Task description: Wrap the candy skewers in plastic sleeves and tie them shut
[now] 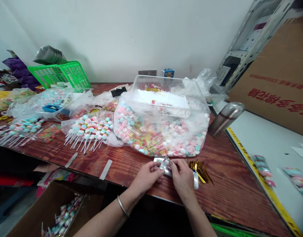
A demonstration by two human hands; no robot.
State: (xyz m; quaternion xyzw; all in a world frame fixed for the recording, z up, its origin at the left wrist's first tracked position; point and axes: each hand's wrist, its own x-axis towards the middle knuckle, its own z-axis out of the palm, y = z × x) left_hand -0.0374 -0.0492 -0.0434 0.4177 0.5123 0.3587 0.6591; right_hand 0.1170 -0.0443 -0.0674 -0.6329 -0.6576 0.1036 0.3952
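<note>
My right hand (183, 179) pinches the crinkled edge of a small clear plastic bag (167, 161) between thumb and fingers. Close beside it, my left hand (149, 177) has its fingers curled and its thumb against them; what they hold, if anything, is hidden. Under both hands lies a flat stack of shiny clear bags (196, 180), partly covered by my right hand. Gold twist ties (202, 171) are fanned out to the right of that hand. Just beyond the hands rests a large clear bag of pastel marshmallows and ring-shaped gummies (151, 140).
A clear plastic bin of white sticks (163, 100) stands behind the candy bag. Marshmallow skewers (92, 128) lie to the left, near a green basket (77, 74). A steel thermos (226, 118) leans at right. A cardboard box of skewers (30, 214) sits below the table edge.
</note>
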